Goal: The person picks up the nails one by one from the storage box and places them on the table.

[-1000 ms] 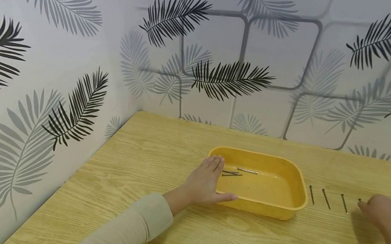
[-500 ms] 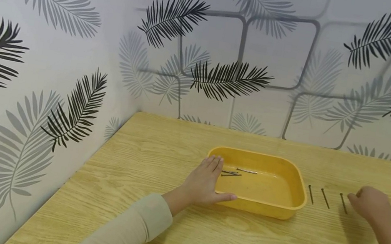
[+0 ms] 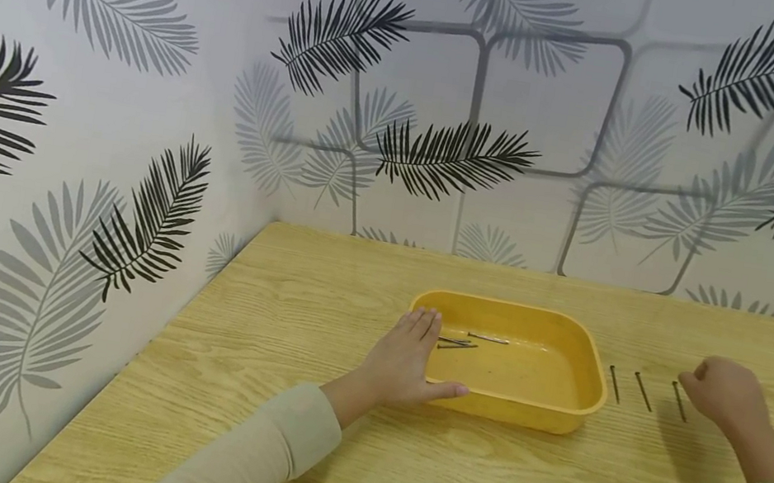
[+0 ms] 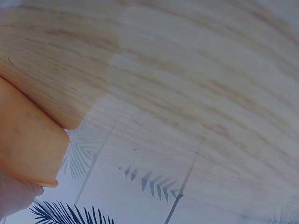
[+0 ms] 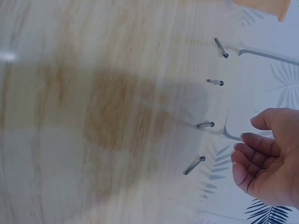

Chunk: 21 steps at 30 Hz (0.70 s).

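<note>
Nails, thin dark steel, loose: a row on the light wood-grain table [image 3: 315,323], right of the yellow plastic tray [image 3: 590,389]. Head view shows three, first nail [image 3: 613,383], second nail [image 3: 643,391], third nail [image 3: 679,400]; right wrist view shows a fourth nail [image 5: 194,165], which the hand hides in the head view. Three more nails [image 3: 470,340] lie inside the tray, toward its left end.

Right hand [image 3: 725,394]: raised just beside the third nail, fingers loosely curled, holding nothing that the wrist view shows.

Left hand [image 3: 407,359]: flat, fingers straight against the tray's left wall, thumb along its near side, steadying it.

Risk, as judged: the nails are slim and lie flat on a smooth top, so a pinch could slip or roll one away, or knock its neighbour out of the row. A nail dropped short would strike the tray rim and bounce out.
</note>
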### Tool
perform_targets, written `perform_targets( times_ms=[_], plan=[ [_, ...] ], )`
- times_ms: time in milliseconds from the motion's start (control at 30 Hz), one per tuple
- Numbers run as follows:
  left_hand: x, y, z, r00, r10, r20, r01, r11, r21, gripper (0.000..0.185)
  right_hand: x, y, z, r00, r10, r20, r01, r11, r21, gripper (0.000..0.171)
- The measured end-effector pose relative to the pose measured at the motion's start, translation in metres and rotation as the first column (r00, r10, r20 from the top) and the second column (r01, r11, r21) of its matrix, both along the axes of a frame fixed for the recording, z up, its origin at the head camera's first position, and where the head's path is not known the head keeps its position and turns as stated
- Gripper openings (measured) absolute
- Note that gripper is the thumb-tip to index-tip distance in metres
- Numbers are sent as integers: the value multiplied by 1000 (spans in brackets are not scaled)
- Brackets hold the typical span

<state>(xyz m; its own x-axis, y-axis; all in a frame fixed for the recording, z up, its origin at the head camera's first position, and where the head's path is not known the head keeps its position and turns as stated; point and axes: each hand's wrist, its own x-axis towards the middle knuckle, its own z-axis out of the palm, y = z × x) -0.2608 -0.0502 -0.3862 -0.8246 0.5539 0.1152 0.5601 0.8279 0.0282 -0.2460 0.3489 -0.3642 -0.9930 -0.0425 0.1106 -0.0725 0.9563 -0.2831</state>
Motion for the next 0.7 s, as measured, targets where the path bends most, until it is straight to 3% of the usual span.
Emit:
perform_targets(
  times_ms=[700],
  plan=[
    [1, -1, 2, 1000, -3, 1, 3, 1000, 13, 97, -9, -27, 15, 999, 24, -24, -25, 999, -41, 43]
  ],
)
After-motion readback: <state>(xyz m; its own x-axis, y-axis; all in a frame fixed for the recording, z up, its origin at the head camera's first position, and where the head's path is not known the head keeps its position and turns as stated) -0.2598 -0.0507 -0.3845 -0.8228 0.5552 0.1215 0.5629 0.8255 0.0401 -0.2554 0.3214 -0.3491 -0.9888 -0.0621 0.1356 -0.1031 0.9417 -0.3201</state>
